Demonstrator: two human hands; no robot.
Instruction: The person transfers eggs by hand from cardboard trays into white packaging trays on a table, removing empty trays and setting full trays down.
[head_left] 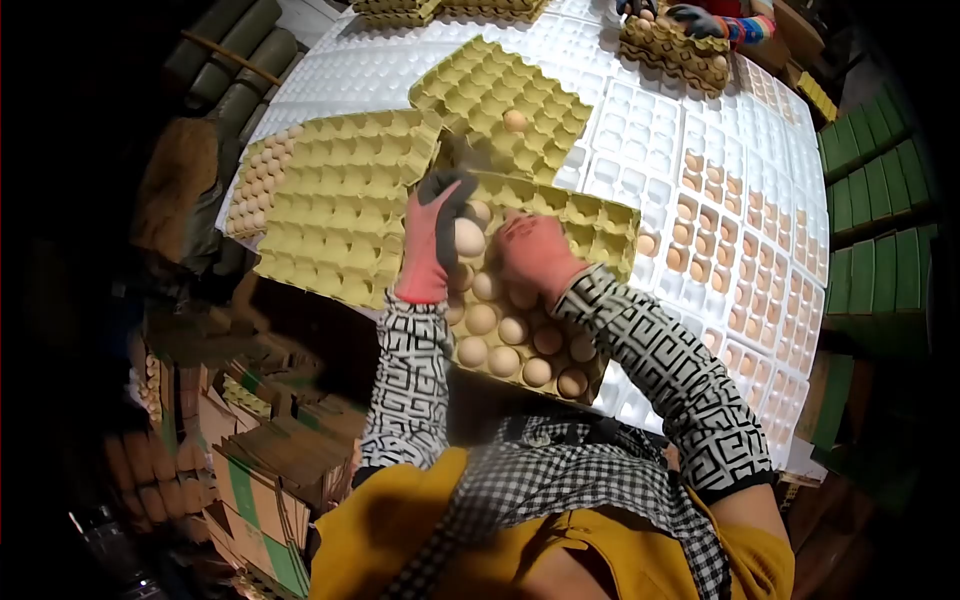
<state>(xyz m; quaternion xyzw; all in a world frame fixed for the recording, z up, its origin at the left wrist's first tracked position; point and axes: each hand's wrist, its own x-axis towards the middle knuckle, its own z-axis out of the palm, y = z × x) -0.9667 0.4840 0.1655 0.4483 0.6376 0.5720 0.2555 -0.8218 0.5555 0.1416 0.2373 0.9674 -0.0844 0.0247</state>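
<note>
My left hand [435, 230], in a pink and dark grey glove, curls around an egg [469, 238] above a yellow egg tray [612, 226]. My right hand [540, 255], in the same kind of glove, is bent over the middle of that tray; its fingers curl downward, and whatever they hold is hidden. Several pale brown eggs [482, 319] fill the near part of the tray, while cups along its far side are bare. Left of it lies another yellow tray [340, 205]. A third yellow tray [500, 95] behind carries a single egg [514, 121].
White plastic trays [630, 130] cover the table, with eggs in those at right [700, 240]. Across the table, a co-worker's gloved hand [695, 18] is at a stacked tray [675, 55]. Green boxes [880, 200] stand at right. Folded cartons [260, 500] lie lower left.
</note>
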